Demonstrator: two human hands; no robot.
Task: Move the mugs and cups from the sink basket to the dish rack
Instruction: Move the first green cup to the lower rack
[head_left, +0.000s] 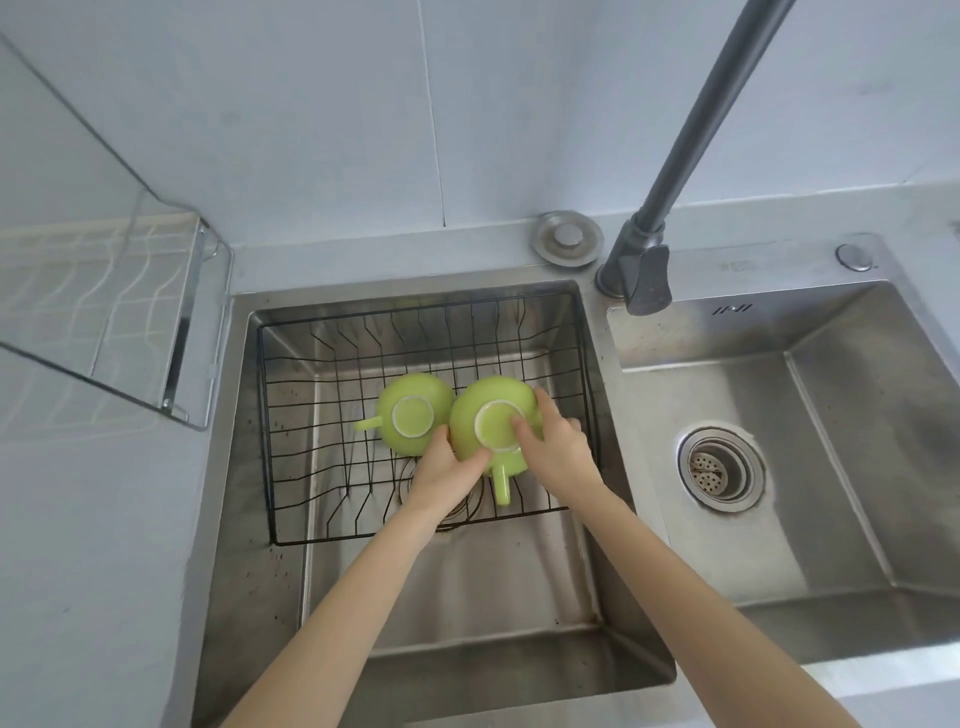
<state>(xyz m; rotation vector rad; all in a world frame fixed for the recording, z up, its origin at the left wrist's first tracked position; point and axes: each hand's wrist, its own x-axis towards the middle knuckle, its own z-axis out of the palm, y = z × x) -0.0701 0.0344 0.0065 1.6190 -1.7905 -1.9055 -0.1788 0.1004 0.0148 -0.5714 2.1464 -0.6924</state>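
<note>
Two lime-green cups lie upside down in the black wire sink basket (291, 395) inside the left sink bowl. The left cup (410, 410) has its handle pointing left and nobody touches it. The right cup (491, 421) has its handle pointing toward me. My left hand (447, 467) grips its lower left side. My right hand (553, 447) holds its right side, with fingers laid over the base ring. The dish rack (104, 306), a white wire shelf with a metal frame, hangs at the upper left and holds nothing.
A dark faucet (644, 275) rises between the two bowls, its neck slanting up to the right. The right sink bowl (779, 519) has an open drain strainer (719, 467). A round metal cap (566, 239) sits behind the left bowl. Grey counter lies left of the sink.
</note>
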